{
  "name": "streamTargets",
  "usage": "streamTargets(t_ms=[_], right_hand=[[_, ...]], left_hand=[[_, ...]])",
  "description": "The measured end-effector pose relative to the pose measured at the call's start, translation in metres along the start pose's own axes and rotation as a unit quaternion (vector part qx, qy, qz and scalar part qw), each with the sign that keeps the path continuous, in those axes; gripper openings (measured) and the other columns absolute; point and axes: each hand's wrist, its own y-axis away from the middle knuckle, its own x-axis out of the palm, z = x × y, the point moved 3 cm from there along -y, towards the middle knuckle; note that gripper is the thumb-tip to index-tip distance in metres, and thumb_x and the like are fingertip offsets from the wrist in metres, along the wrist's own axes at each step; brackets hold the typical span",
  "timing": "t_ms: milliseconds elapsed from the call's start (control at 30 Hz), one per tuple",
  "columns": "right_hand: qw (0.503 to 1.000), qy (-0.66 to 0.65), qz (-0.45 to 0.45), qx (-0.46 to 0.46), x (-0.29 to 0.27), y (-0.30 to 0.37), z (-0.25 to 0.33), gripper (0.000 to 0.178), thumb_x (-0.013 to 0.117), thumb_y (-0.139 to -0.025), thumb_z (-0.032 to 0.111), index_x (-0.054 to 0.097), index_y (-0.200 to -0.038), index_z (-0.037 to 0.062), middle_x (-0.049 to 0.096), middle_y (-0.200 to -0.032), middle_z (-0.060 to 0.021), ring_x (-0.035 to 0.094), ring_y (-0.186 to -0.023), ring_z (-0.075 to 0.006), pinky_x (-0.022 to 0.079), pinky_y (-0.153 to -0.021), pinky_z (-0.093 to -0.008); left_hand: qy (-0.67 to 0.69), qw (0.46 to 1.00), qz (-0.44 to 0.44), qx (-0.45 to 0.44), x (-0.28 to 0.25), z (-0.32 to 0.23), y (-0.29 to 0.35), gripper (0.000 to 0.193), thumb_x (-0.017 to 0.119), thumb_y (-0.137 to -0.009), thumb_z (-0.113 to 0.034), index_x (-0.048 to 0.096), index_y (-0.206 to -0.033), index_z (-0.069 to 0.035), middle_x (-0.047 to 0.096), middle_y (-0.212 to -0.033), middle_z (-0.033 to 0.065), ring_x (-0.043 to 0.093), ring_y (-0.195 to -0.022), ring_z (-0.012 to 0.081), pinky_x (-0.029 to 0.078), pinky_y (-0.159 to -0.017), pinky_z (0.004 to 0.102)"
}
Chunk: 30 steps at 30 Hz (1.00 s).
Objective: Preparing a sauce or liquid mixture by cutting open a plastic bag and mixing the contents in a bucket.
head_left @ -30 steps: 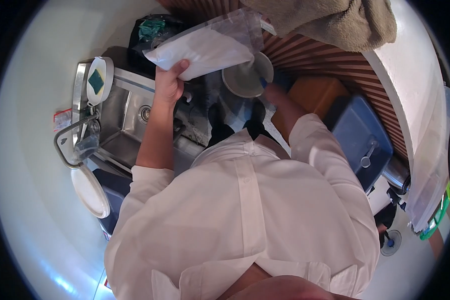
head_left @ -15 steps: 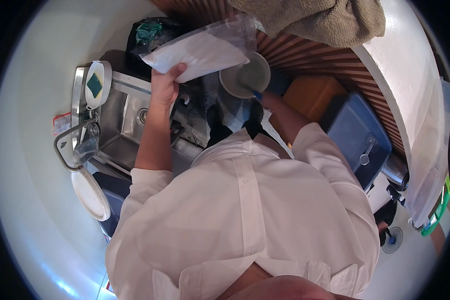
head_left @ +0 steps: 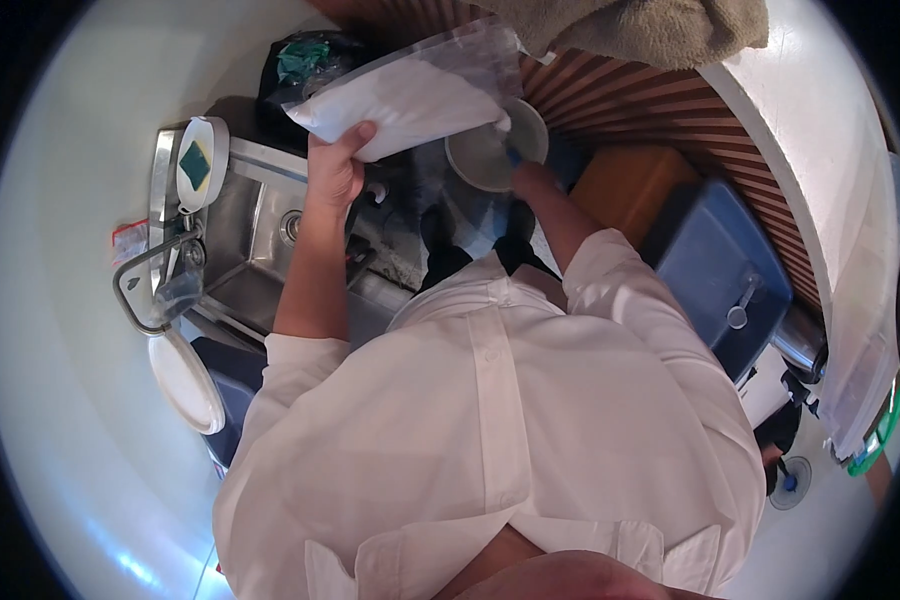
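My left hand grips a clear plastic bag of white powder from below, thumb on its near side. The bag lies tilted above the near-left rim of a round, pale bucket. My right hand, at the bucket's right side, is closed round a blue-handled tool. The tool's far end is unclear. A small white clump shows by the bag's right corner, over the bucket; I cannot tell whether it is on the tool. The bucket's inside looks greyish.
A steel sink is on the left, with a green sponge on a white lid behind its tap. A black rubbish bag stands at the back. On the right are an orange-brown box, a blue bin and a counter with a brown towel.
My right hand has moved forward and further over the bucket with the blue-handled tool. The white clump by the bag's corner has come into sight. The left hand still holds the bag.
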Motion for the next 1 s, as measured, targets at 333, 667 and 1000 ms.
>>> streamTargets(t_ms=[333,667,1000], right_hand=[[0.991,0.018,0.117,-0.062,0.012,0.013,-0.004,0.032,0.057,-0.087,0.022,0.070,-0.109,0.0028,0.067,-0.114,-0.0207,0.064,-0.107,-0.0359,0.049,-0.091,-0.0456],[0.997,0.041,-0.005,-0.067,-0.017,0.011,-0.037,0.031,0.062,-0.080,0.015,0.068,-0.108,0.0037,0.069,-0.102,-0.0199,0.069,-0.091,-0.0346,0.055,-0.076,-0.0438],[0.998,0.020,0.057,-0.026,0.007,0.005,-0.012,0.032,0.057,-0.086,0.020,0.069,-0.111,0.0041,0.066,-0.116,-0.0195,0.064,-0.108,-0.0355,0.050,-0.091,-0.0470]], left_hand=[[0.019,1.000,0.006,0.007,0.000,-0.003,0.004,0.065,0.079,-0.075,-0.009,0.048,-0.132,-0.001,0.059,-0.125,0.0117,0.056,-0.117,0.0271,0.044,-0.102,0.0417],[0.027,1.000,0.009,0.008,-0.007,0.000,0.006,0.064,0.078,-0.076,-0.007,0.049,-0.132,-0.001,0.059,-0.125,0.0121,0.056,-0.117,0.0273,0.044,-0.103,0.0421],[0.024,1.000,0.010,0.002,0.000,0.000,0.005,0.063,0.077,-0.077,-0.008,0.048,-0.132,-0.002,0.058,-0.126,0.0126,0.056,-0.118,0.0272,0.044,-0.103,0.0423]])
